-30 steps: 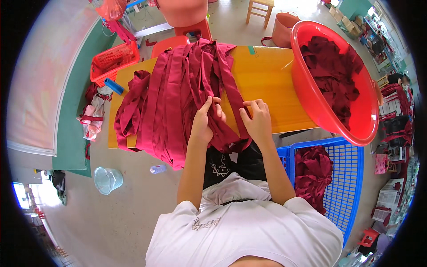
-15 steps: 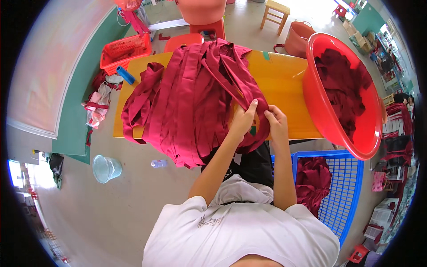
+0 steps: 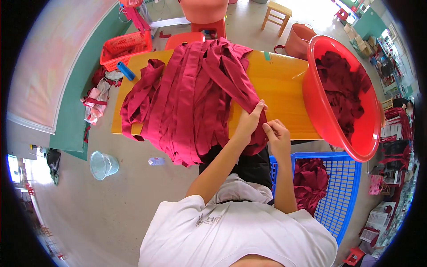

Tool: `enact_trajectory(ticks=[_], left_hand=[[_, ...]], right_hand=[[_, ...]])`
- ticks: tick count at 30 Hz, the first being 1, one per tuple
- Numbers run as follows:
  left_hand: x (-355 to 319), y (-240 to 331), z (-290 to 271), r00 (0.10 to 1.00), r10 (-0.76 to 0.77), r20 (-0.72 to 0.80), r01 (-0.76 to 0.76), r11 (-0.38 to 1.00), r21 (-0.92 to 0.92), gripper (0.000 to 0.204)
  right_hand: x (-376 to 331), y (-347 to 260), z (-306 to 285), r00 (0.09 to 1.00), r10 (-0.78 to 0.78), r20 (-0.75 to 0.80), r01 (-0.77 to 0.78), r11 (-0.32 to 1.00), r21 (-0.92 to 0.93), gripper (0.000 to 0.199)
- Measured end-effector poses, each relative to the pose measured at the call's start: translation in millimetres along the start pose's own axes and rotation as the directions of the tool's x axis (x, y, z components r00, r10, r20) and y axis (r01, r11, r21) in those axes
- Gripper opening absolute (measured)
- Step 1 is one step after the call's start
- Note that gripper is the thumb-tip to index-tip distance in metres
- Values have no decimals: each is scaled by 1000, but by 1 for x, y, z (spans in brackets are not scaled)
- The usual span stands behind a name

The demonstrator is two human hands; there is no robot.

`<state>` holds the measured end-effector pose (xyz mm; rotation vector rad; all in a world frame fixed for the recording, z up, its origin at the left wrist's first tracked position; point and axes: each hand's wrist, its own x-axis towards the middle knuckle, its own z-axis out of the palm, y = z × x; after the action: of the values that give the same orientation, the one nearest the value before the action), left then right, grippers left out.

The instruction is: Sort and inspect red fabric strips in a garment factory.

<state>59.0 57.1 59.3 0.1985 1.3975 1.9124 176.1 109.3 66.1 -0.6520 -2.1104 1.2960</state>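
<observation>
A thick pile of dark red fabric strips (image 3: 189,98) lies across the yellow table (image 3: 284,98), its ends hanging over the front edge. One wide strip (image 3: 238,84) runs from the top of the pile toward me. My left hand (image 3: 250,120) is closed on this strip near the table's front edge. Close on its right, my right hand (image 3: 277,135) pinches the strip's edge between thumb and fingers. Below both hands the strip's lower part hangs in front of my lap.
A red basin (image 3: 311,107) holding dark red cloth stands at the table's right. Beneath it sits a blue basket (image 3: 347,191) with more red fabric. At the left are a blue tube (image 3: 126,71), a red basket (image 3: 120,44) and, on the floor, a clear bucket (image 3: 104,166).
Both hands have come slightly nearer to me and down along the strip. The strip, looped open before, now lies straighter and flatter from the pile to my left hand.
</observation>
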Motion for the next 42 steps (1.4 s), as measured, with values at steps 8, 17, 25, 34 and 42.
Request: enact_trajectory(ticks=[8, 17, 25, 34, 42], left_hand=[[-4, 23, -7, 970, -168, 175, 205, 953, -223, 35], [-1, 24, -39, 971, -126, 201, 161, 973, -168, 34], [-4, 20, -28, 936, -121, 331, 221, 933, -283, 31], [-5, 20, -37, 954, -9, 299, 168, 842, -512, 28], [-15, 25, -7, 987, -120, 105, 137, 974, -179, 28]], right_hand=[[14, -6, -35, 982, 185, -41, -171, 957, 233, 22], [43, -45, -43, 975, 223, -23, -181, 846, 502, 18], [29, -58, -32, 958, 249, 144, -287, 823, 490, 13], [29, -45, -32, 973, 223, -65, -158, 840, 518, 22], [11, -32, -34, 901, 259, 348, -258, 965, -51, 15]])
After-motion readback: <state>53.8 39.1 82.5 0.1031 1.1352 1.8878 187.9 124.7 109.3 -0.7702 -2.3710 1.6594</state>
